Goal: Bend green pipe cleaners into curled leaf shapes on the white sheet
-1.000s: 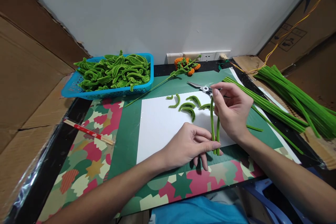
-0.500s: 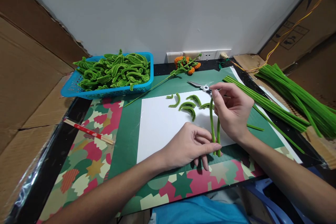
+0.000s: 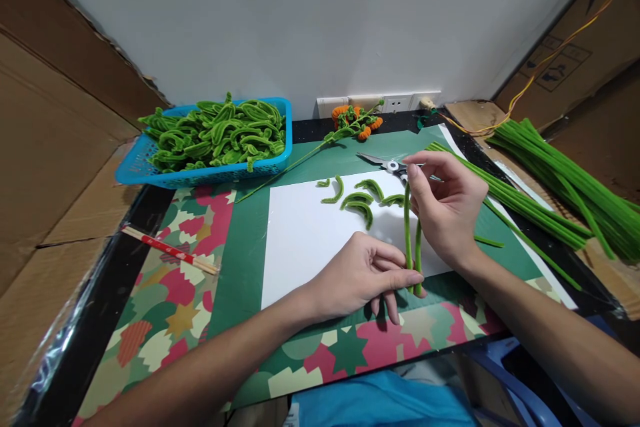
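Over the front edge of the white sheet (image 3: 310, 233), my left hand (image 3: 370, 277) pinches the lower ends of two green fuzzy stems (image 3: 408, 233) between thumb and fingers. My right hand (image 3: 445, 207) is closed at the upper part of the same stems, thumb against forefinger. The stems stand roughly upright, side by side, with a narrow gap between them. Several short curved green pieces (image 3: 359, 199) lie on the sheet behind my hands. Scissors (image 3: 383, 163) lie just beyond my right fingertips, their handles partly hidden.
A blue basket (image 3: 210, 180) full of green bent pieces stands at the back left. An orange flower stem (image 3: 345, 130) lies near the wall sockets. Wrapped chopsticks (image 3: 170, 250) are at the left. Long green stems (image 3: 565, 187) lie at the right, with a thin yellow-orange cord behind.
My right hand has shifted slightly to the right, and the upper parts of the stems have moved with it. My left hand keeps its hold almost in place.
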Available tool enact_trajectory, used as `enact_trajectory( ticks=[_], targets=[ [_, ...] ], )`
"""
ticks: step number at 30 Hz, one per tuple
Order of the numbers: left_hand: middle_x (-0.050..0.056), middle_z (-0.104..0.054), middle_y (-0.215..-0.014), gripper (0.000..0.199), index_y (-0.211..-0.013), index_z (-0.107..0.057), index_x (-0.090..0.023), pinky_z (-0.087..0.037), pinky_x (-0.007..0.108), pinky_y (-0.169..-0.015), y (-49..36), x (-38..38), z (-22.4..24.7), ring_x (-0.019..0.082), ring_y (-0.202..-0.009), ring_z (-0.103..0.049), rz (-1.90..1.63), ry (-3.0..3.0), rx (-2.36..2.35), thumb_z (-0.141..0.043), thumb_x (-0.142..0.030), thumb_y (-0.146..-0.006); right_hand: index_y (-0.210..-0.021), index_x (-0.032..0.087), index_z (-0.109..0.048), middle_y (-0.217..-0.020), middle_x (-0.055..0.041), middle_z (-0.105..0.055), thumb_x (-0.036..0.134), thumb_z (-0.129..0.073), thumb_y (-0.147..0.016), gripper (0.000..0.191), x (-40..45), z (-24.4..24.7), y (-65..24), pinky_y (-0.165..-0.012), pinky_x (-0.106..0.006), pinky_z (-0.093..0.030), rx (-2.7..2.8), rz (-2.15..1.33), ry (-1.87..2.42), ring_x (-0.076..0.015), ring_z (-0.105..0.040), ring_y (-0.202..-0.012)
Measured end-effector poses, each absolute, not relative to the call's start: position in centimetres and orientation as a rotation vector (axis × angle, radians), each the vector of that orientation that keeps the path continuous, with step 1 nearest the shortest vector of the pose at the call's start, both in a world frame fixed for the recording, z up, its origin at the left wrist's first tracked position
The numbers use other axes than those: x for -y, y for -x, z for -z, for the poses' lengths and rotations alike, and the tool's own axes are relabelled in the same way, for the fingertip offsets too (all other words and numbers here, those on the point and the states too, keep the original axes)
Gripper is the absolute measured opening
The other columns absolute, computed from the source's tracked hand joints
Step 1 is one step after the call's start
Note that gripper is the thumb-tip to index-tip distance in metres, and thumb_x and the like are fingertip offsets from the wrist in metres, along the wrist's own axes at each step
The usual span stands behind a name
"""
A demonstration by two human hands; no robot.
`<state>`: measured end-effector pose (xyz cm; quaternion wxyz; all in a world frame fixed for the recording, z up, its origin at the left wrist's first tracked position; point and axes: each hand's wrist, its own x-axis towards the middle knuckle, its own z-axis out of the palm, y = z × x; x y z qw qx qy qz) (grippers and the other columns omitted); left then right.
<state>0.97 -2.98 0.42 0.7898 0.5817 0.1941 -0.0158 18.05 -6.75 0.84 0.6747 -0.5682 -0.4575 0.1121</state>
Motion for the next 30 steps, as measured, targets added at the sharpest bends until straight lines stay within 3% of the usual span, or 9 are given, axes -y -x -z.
enact_trajectory(
  ticks=[4, 11, 24, 30],
  targets=[
    [0.012, -0.082, -0.092, 0.04, -0.09, -0.077, -0.011, -0.046, 0.018, -0.043, -1.0, 3.0, -0.4, 0.013, -0.052, -0.074, 0.037, -1.246, -0.417, -0.082, -0.051, -0.092, -0.103, 0.024, -0.075, -0.07, 0.005, -0.05, 0.039, -0.072, -0.101, 0.015, 6.7, -0.6, -18.0, -0.039, -0.026, -0.033, 1.014, -0.259, 1.279, -0.0091, -0.044, -0.047],
    [0.004, -0.073, -0.067, 0.042, -0.087, -0.078, -0.012, -0.045, 0.018, -0.044, -1.0, 2.9, -0.6, 0.014, -0.049, -0.072, 0.052, -1.289, -0.408, -0.082, -0.053, -0.091, -0.087, 0.021, -0.076, -0.067, 0.0025, -0.06, 0.043, -0.076, -0.099, 0.025, 6.7, -0.2, -18.1, -0.041, -0.025, -0.036, 1.035, -0.207, 1.303, -0.0091, -0.046, -0.048],
    [0.001, -0.07, -0.066, 0.047, -0.088, -0.073, -0.015, -0.05, 0.021, -0.047, -1.0, 3.0, -0.5, 0.015, -0.048, -0.07, 0.056, -1.269, -0.435, -0.085, -0.06, -0.085, -0.074, 0.02, -0.072, -0.062, 0.0029, -0.056, 0.051, -0.081, -0.093, 0.038, 6.7, -0.9, -18.0, -0.04, -0.025, -0.035, 1.02, -0.205, 1.315, -0.009, -0.045, -0.047],
    [-0.001, -0.07, -0.065, 0.042, -0.085, -0.067, -0.016, -0.048, 0.02, -0.045, -1.0, 3.1, -0.6, 0.014, -0.046, -0.069, 0.033, -1.259, -0.427, -0.085, -0.054, -0.088, -0.072, 0.019, -0.072, -0.061, 0.0028, -0.059, 0.049, -0.083, -0.093, 0.037, 6.7, -1.3, -18.0, -0.038, -0.024, -0.035, 1.01, -0.222, 1.313, -0.0082, -0.046, -0.045]
  ],
)
